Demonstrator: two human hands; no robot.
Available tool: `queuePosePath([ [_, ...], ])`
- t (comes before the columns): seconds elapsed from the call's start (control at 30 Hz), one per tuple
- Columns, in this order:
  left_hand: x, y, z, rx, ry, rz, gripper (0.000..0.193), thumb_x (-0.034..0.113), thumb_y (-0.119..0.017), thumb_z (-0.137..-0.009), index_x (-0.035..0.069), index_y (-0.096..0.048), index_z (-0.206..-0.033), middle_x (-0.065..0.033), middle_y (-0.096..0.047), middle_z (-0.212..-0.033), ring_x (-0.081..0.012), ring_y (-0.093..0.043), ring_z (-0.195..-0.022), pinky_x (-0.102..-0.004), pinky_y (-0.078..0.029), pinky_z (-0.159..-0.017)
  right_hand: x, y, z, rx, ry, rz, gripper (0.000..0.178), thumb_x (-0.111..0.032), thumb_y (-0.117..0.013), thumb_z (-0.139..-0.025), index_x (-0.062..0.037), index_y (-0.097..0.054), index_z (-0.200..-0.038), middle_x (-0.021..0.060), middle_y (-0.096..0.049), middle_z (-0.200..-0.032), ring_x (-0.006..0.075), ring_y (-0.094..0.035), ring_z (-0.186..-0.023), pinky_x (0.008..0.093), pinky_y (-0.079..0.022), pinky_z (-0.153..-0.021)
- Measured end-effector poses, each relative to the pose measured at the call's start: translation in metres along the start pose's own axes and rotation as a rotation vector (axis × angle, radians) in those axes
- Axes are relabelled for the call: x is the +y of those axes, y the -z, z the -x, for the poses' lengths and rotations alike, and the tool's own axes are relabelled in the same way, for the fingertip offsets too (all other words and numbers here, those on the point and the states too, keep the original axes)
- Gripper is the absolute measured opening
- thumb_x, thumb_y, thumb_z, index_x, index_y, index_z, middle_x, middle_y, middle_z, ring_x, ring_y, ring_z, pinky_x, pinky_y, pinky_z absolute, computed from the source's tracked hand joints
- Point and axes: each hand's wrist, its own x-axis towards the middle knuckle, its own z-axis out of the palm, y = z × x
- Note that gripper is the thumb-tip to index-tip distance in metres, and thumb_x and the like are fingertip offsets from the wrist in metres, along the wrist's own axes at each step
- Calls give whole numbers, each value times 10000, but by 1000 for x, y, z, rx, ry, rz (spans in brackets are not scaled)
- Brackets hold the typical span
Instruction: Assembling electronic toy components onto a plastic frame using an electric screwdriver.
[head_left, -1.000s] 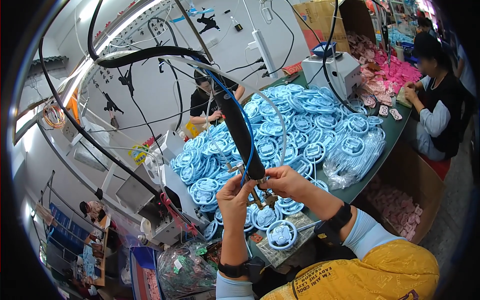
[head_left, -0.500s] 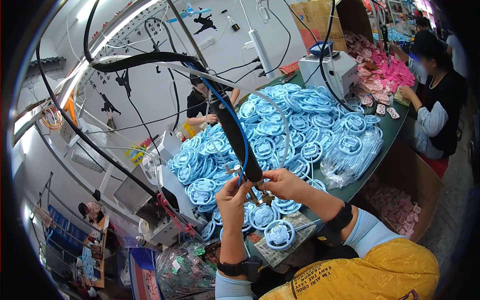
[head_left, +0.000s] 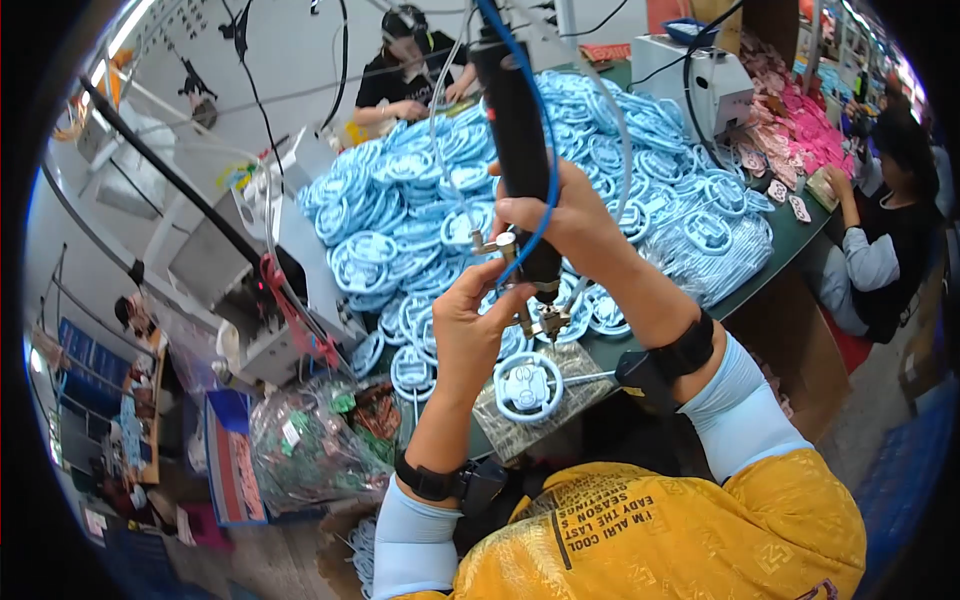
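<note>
A black power screwdriver [head_left: 512, 125] hangs upright in front of me, with a blue hose [head_left: 548, 130] running along it. Its lower end carries a brass-coloured nozzle fitting [head_left: 551, 318]. Around the black body my right hand [head_left: 575, 220] is wrapped. My left hand [head_left: 472, 318] pinches the metal side fitting [head_left: 510, 255] by the tool's lower end; the fingers partly hide what they touch. Below the tip, apart from it, a light-blue plastic toy steering wheel [head_left: 528, 388] with a stalk lies on a worn, tape-covered block [head_left: 490, 425].
A large heap of light-blue wheel parts [head_left: 400, 190] covers the green table [head_left: 760, 262]. White machines stand left [head_left: 240, 330] and back right [head_left: 690, 85]. Hoses and cables hang overhead. People sit across [head_left: 410, 75] and at right [head_left: 890, 240]. A plastic bag [head_left: 310, 440] lies lower left.
My right hand has moved from the fittings up onto the screwdriver's body. My left hand stays at the fittings. The view has tilted down, showing more of the block and wheel.
</note>
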Motion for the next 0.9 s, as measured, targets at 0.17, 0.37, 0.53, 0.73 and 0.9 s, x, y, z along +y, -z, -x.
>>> queuePosePath([
  [0.17, -21, 22, 50, 45, -236, -479, 380, 62, -809, -766, 0, -674, -1116, -170, -682, -1050, -299, -670, -966, -359, -514, -858, 3, -4, 16, 7, 28, 99, 471, -124, -735, -833, 32, -514, -1219, 42, -615, -787, 160, -691, -747, 286, -538, -675],
  [0.37, -68, 38, 105, 12, -101, -543, 358, 111, -815, -763, -10, -678, -1071, -163, -654, -983, -336, -630, -900, -398, -483, -846, 0, -30, 21, -3, 38, 9, 395, -210, -798, -800, -26, -574, -1069, 2, -599, -789, 95, -657, -724, 238, -504, -611],
  [0.53, -83, 31, 109, -146, -54, -705, 174, 154, -780, -794, 30, -698, -885, -79, -635, -896, -285, -583, -866, -407, -412, -807, -4, -52, 14, 80, 82, -17, 292, -218, -792, -795, -55, -576, -902, -15, -586, -712, 82, -619, -643, 228, -481, -577],
  [0.73, -90, 62, 120, -104, -122, -861, 220, 149, -797, -744, 56, -703, -918, -65, -647, -1026, -272, -593, -961, -426, -409, -853, -41, -30, 7, 149, 196, 143, 461, -125, -685, -862, 53, -538, -1261, 52, -619, -757, 149, -663, -658, 273, -522, -622],
  [0.9, -95, 41, 127, -337, -238, -903, 619, 222, -827, -703, 85, -602, -1263, -128, -550, -1354, -286, -501, -1284, -539, -341, -1056, -27, -20, 7, 98, 139, 258, 338, -191, -796, -819, 4, -625, -1035, 41, -639, -744, 121, -680, -626, 251, -544, -567],
])
